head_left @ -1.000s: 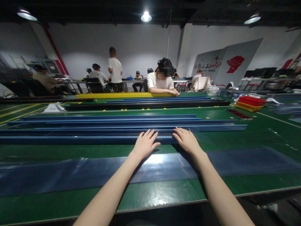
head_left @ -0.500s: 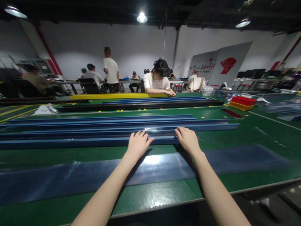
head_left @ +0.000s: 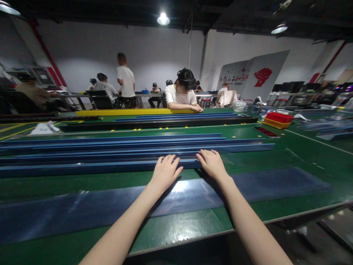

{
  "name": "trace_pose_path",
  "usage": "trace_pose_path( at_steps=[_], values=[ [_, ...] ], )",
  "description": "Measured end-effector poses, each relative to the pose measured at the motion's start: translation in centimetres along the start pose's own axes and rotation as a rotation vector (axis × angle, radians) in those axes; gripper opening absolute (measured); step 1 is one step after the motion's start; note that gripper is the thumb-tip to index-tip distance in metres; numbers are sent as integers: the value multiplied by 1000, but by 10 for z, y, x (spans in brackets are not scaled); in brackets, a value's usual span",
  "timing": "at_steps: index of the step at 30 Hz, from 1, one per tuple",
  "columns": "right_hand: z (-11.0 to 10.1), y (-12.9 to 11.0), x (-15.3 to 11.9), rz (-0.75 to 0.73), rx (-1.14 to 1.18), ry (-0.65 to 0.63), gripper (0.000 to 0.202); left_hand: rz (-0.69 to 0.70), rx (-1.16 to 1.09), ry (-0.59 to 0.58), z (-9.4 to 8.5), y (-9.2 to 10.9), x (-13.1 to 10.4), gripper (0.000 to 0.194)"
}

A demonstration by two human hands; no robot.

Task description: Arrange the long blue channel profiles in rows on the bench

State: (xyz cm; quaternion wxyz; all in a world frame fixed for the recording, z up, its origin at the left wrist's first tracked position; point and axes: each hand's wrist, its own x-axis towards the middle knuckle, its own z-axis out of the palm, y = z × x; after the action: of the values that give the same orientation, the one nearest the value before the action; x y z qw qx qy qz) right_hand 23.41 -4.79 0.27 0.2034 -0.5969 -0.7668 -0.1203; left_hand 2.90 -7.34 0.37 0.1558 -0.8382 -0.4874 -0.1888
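My left hand rests over the nearest long blue channel strip, fingers stretched forward and thumb spread to the right. Close to the right end of that strip, my right hand lies with its fingers apart and reaching over the edge, thumb pointing left. Neither hand visibly grips anything; the fingertips' contact behind the strip's edge is partly hidden. Under my forearms lies a wide, flat, clear bluish film strip. More blue channel strips lie parallel just beyond my hands.
The green table has its front edge near me. Farther back lie a black profile, a yellow bar, a phone and stacked red and yellow trays. A person in a white shirt leans on the far side.
My left hand has slid right along the nearest blue strip, and the gap between my hands is smaller. The view has turned slightly right.
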Motion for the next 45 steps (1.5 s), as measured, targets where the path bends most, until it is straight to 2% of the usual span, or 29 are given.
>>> trace_pose_path(
  at_steps=[5,9,14,20,25,30,35,42,45],
  values=[
    [5,-10,-2,-159,91,5,34,37,-6,-37,2,6,-3,36],
    [5,-10,-2,-183,127,-15,33,36,-7,-67,2,7,-3,38],
    [2,-1,-1,-110,132,41,28,-4,-11,-88,-2,11,-1,38],
    [-1,9,0,31,114,134,26,-230,11,-59,-8,8,1,38],
    [0,11,0,131,65,113,27,-320,55,-52,-12,3,2,42],
    [1,13,0,167,3,59,28,-296,44,14,-10,6,0,39],
    [0,11,0,116,-28,20,29,-257,10,49,-8,8,-1,35],
    [3,-3,-1,-129,56,-19,38,-180,-31,-3,-4,13,-2,36],
    [5,-7,-1,-182,113,-39,41,-103,-31,-28,-1,15,-3,37]
  ],
)
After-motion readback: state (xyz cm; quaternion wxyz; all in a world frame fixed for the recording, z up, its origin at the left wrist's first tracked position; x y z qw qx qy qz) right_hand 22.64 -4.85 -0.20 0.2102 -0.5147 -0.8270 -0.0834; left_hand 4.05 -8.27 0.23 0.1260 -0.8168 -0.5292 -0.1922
